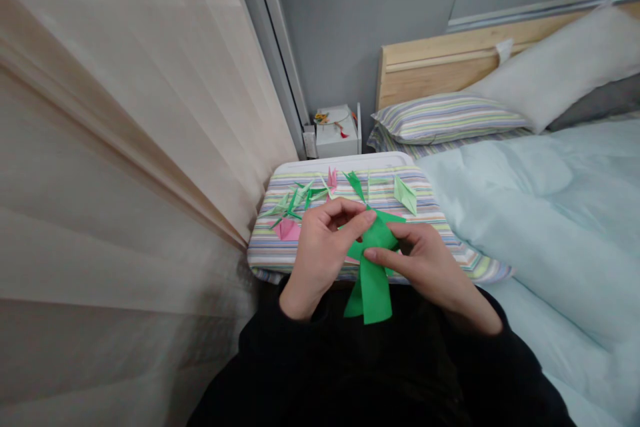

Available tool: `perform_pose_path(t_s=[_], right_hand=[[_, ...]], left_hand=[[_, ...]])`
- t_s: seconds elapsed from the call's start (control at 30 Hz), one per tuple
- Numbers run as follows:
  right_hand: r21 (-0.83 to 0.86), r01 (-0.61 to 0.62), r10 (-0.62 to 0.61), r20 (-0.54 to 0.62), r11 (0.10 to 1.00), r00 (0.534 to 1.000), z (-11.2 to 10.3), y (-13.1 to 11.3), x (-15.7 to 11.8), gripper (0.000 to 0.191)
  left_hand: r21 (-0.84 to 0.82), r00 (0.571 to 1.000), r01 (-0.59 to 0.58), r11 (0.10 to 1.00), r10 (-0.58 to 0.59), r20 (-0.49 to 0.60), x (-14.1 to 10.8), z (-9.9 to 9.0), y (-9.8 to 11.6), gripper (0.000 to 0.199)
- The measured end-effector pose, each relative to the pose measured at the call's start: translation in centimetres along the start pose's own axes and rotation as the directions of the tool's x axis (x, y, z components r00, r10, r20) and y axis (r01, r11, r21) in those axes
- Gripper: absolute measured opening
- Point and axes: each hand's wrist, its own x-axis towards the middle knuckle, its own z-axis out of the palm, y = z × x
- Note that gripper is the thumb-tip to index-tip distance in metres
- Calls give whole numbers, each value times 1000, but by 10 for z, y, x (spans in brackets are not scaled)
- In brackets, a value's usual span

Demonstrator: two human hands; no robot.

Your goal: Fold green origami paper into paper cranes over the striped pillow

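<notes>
A partly folded green paper (376, 287) is held up between both hands, above the front of a small table with a striped cloth (273, 255). My left hand (325, 247) pinches its upper left part between thumb and fingers. My right hand (425, 257) grips its right side, thumb on the near face. Two flaps of the paper hang down toward my lap. Behind the hands lie green and pink folded papers, among them a pink piece (287, 229), a dark green one (355, 184) and a light green one (405, 195).
A beige curtain (150, 113) hangs close on the left. To the right is a bed with a pale blue quilt (550, 200) and a striped pillow (450, 119). Beyond the table stands a small white cabinet (336, 144) with small colourful items on top.
</notes>
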Motion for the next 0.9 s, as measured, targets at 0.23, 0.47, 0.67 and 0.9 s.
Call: perform_pose_path(t_s=[0.23,0.47,0.67,0.9], right_hand=[[261,32,44,-279,965,959,2,5,2,42],[-140,244,-281,-519,960,808,1,13,3,26],[-19,207,-199,-379,978,904,-2,13,0,16],[28,207,-185,-350,978,918,-2,4,-1,12]], left_hand=[[214,994,13,977,-36,104,-18,1,3,20],[359,983,-181,915,175,51,-18,1,-2,23],[458,942,-326,827,324,86,-21,3,1,21],[403,959,-279,872,270,81,-21,5,7,14]])
